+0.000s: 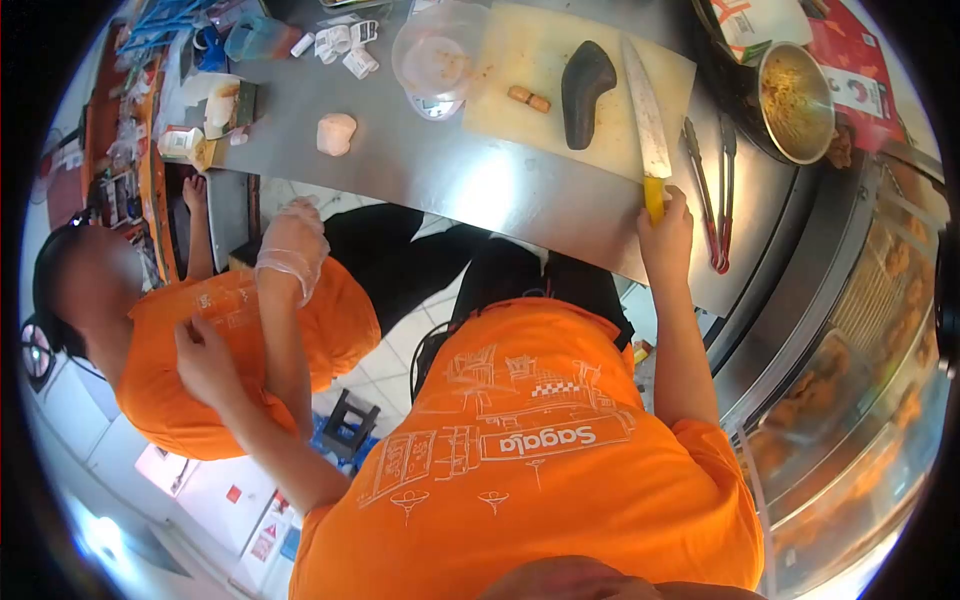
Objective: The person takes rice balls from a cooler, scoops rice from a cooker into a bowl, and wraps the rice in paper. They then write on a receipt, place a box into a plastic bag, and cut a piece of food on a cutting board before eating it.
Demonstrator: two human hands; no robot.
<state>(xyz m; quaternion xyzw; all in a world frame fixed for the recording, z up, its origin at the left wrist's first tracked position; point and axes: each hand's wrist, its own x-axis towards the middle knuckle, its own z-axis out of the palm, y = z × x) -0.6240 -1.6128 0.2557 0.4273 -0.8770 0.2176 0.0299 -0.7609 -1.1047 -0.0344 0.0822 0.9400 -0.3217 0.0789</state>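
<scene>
Knife [648, 110] lies blade-flat on the right side of the cutting board [530, 50], tip toward the far edge of the bench [480, 180], yellow handle reaching the near edge. Right hand [665, 228] sits at that near edge, grip closed round the handle end.

Left hand [205, 360] is off the bench, low left, against the orange shirt of a co-worker [170, 410]. Can't tell whether its grip pinches fabric or just rests there; nothing else seen in it. The co-worker's gloved hand [292, 250] is raised just below the bench's near edge, apart from the left hand.

On the board, left of the blade: dark elongated lump [586, 90], then a small brown piece [528, 98]. Clear bowl [440, 55] touches or overlaps the board's left edge. Red-handled tongs [712, 190] lie on bare steel just right of the knife, roughly parallel to it. Metal pot [795, 100] with something stringy inside stands at the far right corner. White lump [336, 133] sits alone toward the left end, well apart from the board.
</scene>
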